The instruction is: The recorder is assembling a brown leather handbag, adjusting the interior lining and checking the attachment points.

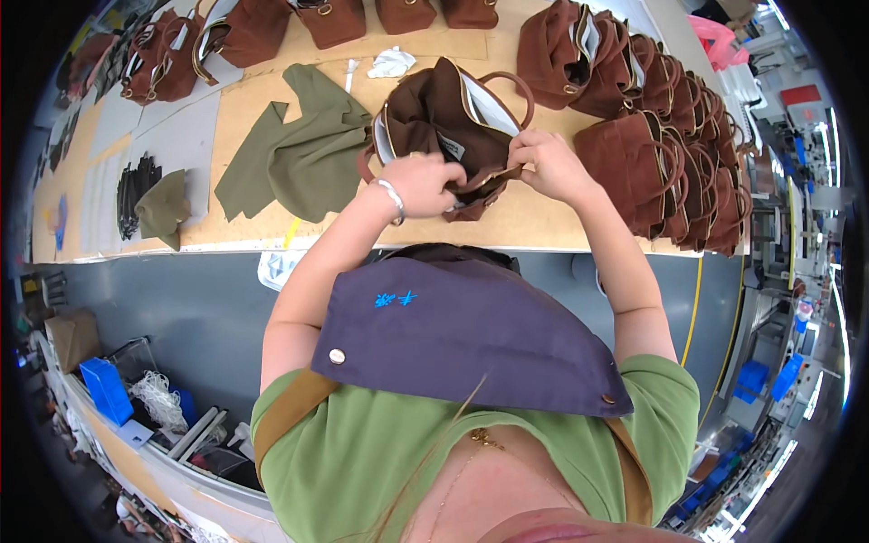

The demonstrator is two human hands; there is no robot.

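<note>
A reddish-brown handbag [424, 101] stands open near the table's front edge. Its dark brown lining, a white label [451, 146] and white inner edges show through the mouth. One looped handle [523, 89] rises at the right side. My left hand [422, 184], with a silver bangle on its wrist, has its fingers curled over the near rim of the bag. At the right end of that same rim, my right hand [550, 165] pinches the edge between thumb and fingers. The bag's near lower side is partly hidden behind my hands.
An olive-green cloth [312, 149] lies spread left of the bag. Rows of brown handbags [620, 167] crowd the table's right side, and more line the far edge. Crumpled white paper [391, 62] sits behind the bag. Black strips [138, 192] lie farther left.
</note>
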